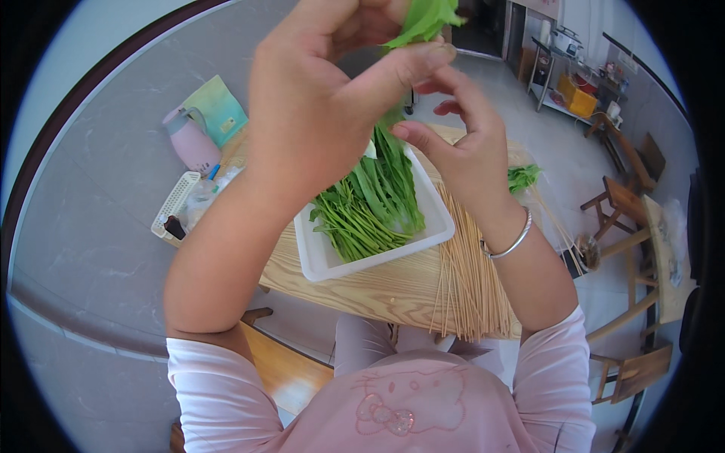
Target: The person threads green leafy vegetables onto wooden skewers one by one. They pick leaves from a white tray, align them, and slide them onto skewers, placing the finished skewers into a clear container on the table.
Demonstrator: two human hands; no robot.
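My left hand point(334, 90) is raised at the top centre, its thumb and fingers pinching a green leaf point(427, 22). Close by on the right is my right hand point(464, 124), thumb and fingers apart around blurred greenery; whether it touches any of it is unclear. Below both hands a white plastic tray point(317, 270) holds long leafy greens point(405, 187) and a bundle of thin-stemmed greens point(362, 226). Many thin wooden skewers point(467, 283) lie beside the tray, partly under my right forearm. More leafy greens on skewers point(524, 176) rest at the table's right side.
The wooden table point(362, 297) stands before me. At its left are a pink thermal jug point(192, 141), a green-yellow folder or board point(218, 110), and a perforated plastic basket point(177, 198) with bags. Wooden stools point(623, 198) and a metal shelf with a rice cooker point(566, 41) stand farther right.
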